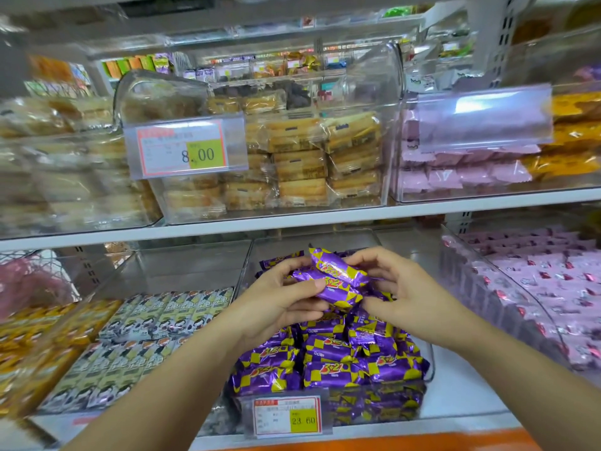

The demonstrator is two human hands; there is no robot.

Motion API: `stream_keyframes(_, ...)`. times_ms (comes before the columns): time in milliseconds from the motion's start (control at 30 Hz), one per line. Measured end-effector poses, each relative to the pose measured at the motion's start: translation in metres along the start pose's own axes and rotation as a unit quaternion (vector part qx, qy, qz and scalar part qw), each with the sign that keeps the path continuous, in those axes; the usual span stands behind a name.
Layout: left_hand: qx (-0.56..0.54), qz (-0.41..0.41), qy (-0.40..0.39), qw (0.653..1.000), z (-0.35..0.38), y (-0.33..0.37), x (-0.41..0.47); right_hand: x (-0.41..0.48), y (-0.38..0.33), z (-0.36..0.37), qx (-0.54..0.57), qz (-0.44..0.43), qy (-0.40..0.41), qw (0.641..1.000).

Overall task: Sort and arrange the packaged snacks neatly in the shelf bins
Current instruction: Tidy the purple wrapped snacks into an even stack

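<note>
At 6 o'clock, one price tag fronts a clear bin heaped with purple-and-yellow snack packs. Above the heap, the left hand and right hand have their fingers clamped on two held packs. At 12 o'clock, one upper bin holds stacked biscuit packs.

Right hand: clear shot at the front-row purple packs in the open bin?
Probably yes. The bin is open on top and the front-row packs lie just below the right hand, nothing between. Catch: it and the left hand grip other packs, so it must let go first.
</note>
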State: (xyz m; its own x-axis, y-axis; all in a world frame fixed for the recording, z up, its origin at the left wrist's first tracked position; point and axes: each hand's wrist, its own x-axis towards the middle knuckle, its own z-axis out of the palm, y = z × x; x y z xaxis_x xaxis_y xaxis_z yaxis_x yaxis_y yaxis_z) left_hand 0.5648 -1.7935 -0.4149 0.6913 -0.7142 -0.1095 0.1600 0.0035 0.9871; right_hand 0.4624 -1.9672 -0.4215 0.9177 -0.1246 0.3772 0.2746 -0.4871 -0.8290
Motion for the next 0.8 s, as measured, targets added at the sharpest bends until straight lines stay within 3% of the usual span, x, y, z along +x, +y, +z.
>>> stream_keyframes(133,-0.021,0.003,0.010,1.000,0.000,0.003,-0.005,0.001,-0.006,0.000,0.026,0.012,0.009,1.000)
stream_keyframes(300,-0.001,0.021,-0.003,1.000,-0.003,0.005,-0.010,0.009,-0.007,-0.001,0.180,0.085,-0.010,0.980)
stream_keyframes(400,0.024,0.021,-0.010,0.999,-0.003,0.006,-0.011,0.012,-0.005,0.002,0.155,0.102,-0.029,0.982)
stream_keyframes(533,0.064,0.023,-0.019,0.998,-0.007,0.006,-0.012,0.015,-0.005,-0.001,0.204,0.129,-0.105,0.965)
stream_keyframes(667,0.086,0.026,-0.003,0.996,-0.015,0.007,-0.013,0.014,-0.006,-0.003,0.164,0.132,-0.167,0.963)
stream_keyframes(800,0.008,0.028,0.057,0.998,-0.021,0.002,-0.010,0.010,-0.004,0.004,0.110,0.097,-0.105,0.984)
